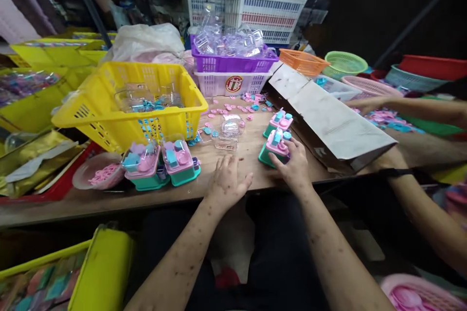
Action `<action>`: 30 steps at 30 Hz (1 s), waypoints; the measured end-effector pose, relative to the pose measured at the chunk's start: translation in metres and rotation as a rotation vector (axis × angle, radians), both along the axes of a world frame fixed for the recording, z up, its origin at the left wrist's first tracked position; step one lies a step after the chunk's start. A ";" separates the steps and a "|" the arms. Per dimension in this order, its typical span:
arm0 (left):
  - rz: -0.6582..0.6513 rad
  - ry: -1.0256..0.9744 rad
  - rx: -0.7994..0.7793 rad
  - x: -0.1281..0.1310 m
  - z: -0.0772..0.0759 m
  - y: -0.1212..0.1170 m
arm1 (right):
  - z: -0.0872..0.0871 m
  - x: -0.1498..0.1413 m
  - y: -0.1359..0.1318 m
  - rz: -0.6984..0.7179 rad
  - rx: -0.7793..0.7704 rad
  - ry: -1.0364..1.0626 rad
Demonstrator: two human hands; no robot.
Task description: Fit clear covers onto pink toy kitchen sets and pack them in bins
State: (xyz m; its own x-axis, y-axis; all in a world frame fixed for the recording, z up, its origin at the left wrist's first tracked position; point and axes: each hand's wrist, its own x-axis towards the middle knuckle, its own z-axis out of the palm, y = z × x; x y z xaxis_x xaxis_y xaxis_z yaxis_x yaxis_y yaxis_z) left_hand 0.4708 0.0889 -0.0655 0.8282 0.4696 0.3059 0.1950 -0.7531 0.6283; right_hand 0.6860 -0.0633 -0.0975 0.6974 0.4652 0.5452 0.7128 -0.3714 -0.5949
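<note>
Gripping a pink-and-green toy kitchen set (269, 154) between the thumb and fingers of the right hand (297, 167), upright on the table (255, 177), just in front of a second toy set (272, 127) and near the cardboard box (328, 116). Possibly risking a knock against that second set by pushing too far forward in so narrow a gap, or risking loosening the light-blue pieces (287, 134) by pressing on the seemingly uncovered top. Reaching forward with the right forearm, curving the fingers down from above. Lowering the left hand (226, 181) palm-down, holding nothing, fingers open and thumb spreading inward, near the clear plastic covers (226, 144).
</note>
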 end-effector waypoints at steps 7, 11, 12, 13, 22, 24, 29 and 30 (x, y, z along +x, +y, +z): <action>0.193 0.177 0.155 0.045 0.010 0.043 | 0.016 -0.042 -0.032 0.350 -0.111 -0.056; 0.205 0.327 0.174 0.052 0.014 0.049 | 0.025 -0.063 -0.041 0.372 -0.126 -0.061; 0.211 0.312 0.204 0.051 0.016 0.049 | 0.026 -0.066 -0.042 0.379 -0.125 -0.051; 0.209 0.292 0.230 0.050 0.017 0.049 | 0.027 -0.068 -0.043 0.387 -0.121 -0.046; 0.293 -0.011 0.096 0.017 0.041 0.054 | 0.030 -0.081 -0.035 0.413 -0.143 0.009; 0.299 -0.220 0.070 0.007 0.052 0.045 | 0.040 -0.091 -0.030 0.347 -0.094 -0.043; 0.014 -0.311 -0.171 -0.015 0.078 0.008 | 0.080 -0.108 -0.001 0.337 -0.088 -0.236; -0.077 -0.308 -0.238 -0.018 0.080 0.004 | 0.085 -0.108 0.004 0.407 -0.069 -0.228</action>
